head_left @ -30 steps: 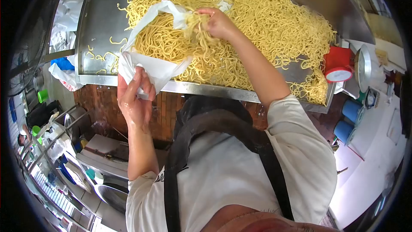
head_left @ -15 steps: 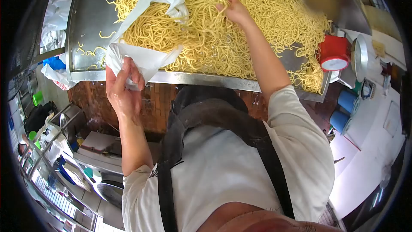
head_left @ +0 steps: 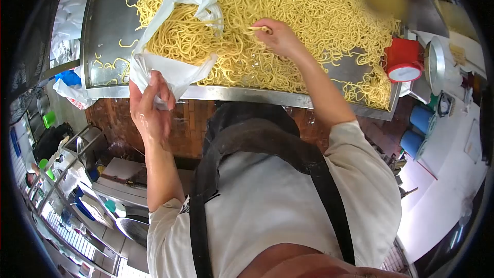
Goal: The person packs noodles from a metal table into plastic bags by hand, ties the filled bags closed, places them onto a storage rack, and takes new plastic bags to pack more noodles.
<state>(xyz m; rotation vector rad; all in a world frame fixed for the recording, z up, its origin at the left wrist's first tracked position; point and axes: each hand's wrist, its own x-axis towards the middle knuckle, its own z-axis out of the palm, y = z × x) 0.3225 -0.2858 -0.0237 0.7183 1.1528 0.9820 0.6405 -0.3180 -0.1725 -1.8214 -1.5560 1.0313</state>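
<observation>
Yellow noodles [head_left: 303, 10] lie thickly spread over a metal tray table [head_left: 110, 36]. My left hand [head_left: 152, 103], at the table's front edge, is closed on the near side of a white plastic bag [head_left: 172, 72]. The bag's mouth is spread wide, and a heap of noodles lies within it. My right hand [head_left: 280, 40] is just right of the bag, above the noodles. Its fingers are curled, with a short bit of noodle showing at the fingertips; the palm side is hidden.
At the table's right end stands a red scale [head_left: 404, 59] with a round white face, beside a metal pan [head_left: 435, 67]. Blue containers [head_left: 412, 143] are lower right. White plastic bags [head_left: 69, 15] lie beyond the table's left edge. A metal rack [head_left: 56, 190] stands lower left.
My right hand has drawn back toward me over the noodles, and its fingers have curled in. My left hand and the bag have barely moved.
</observation>
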